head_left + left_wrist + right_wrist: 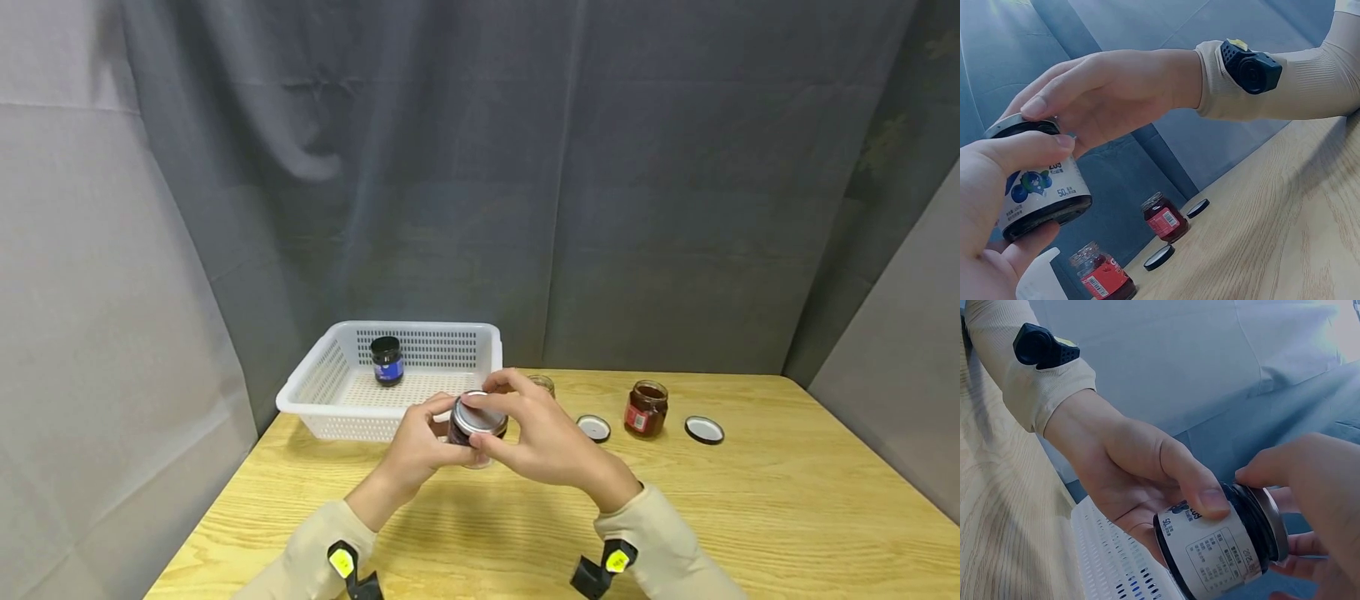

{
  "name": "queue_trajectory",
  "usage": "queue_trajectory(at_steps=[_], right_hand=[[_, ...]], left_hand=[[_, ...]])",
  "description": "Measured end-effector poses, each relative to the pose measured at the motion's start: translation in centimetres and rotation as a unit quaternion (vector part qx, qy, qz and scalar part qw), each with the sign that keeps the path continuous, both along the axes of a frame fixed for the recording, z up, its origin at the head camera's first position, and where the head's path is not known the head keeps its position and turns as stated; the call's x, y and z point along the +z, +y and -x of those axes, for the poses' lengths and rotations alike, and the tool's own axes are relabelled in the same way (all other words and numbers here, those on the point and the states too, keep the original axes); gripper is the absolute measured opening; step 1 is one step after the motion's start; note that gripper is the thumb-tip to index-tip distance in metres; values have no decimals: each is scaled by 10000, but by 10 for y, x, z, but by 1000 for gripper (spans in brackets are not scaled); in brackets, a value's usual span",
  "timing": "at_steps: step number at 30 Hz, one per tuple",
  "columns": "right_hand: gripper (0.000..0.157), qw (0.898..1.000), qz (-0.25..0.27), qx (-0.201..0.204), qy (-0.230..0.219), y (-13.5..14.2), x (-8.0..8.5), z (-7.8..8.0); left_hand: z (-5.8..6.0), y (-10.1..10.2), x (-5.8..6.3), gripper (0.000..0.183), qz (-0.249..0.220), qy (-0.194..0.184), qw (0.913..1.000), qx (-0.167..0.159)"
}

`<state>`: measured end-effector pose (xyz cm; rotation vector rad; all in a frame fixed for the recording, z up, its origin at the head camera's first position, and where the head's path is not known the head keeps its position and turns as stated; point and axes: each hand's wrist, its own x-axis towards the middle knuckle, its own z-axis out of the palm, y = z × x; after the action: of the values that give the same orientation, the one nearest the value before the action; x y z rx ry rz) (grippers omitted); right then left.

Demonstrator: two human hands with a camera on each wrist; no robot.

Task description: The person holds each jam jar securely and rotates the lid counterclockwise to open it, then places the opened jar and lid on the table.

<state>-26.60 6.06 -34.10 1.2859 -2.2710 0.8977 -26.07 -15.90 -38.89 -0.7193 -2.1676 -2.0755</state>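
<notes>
A jar with a white blueberry-print label [1054, 181] and dark contents is raised above the table. My left hand [418, 447] grips it round the side, with the thumb across the label in the left wrist view. On the jar's mouth sits a silver-topped lid [480, 419]. My right hand [543, 433] pinches this lid at its rim, thumb on the near side and fingers over the far side. In the right wrist view the lid's edge [1270, 522] shows above a dark band at the jar's neck; whether it is threaded on I cannot tell.
Behind the left hand stands a white perforated basket [352, 423] holding a dark jar with a blue label [388, 371]. To the right are an open red-label jar [646, 410], another open jar [1105, 275] partly hidden behind my right hand, and two loose lids [704, 430], [593, 428] lying upturned.
</notes>
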Motion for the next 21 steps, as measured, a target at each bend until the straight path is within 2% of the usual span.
queue_trajectory(at_steps=[8, 14, 21], right_hand=[[40, 9998, -58, 179, 87, -1, 2, -1], [37, 9999, -18, 157, 21, -1, 2, -2], [34, 9988, 403, 6, 260, -6, -3, -1]], left_hand=[[0, 0, -1, 59, -73, -57, 10000, -16], [0, 1, -1, 59, -118, -110, 9999, -4], [0, 2, -3, 58, -123, -135, 9998, -72]])
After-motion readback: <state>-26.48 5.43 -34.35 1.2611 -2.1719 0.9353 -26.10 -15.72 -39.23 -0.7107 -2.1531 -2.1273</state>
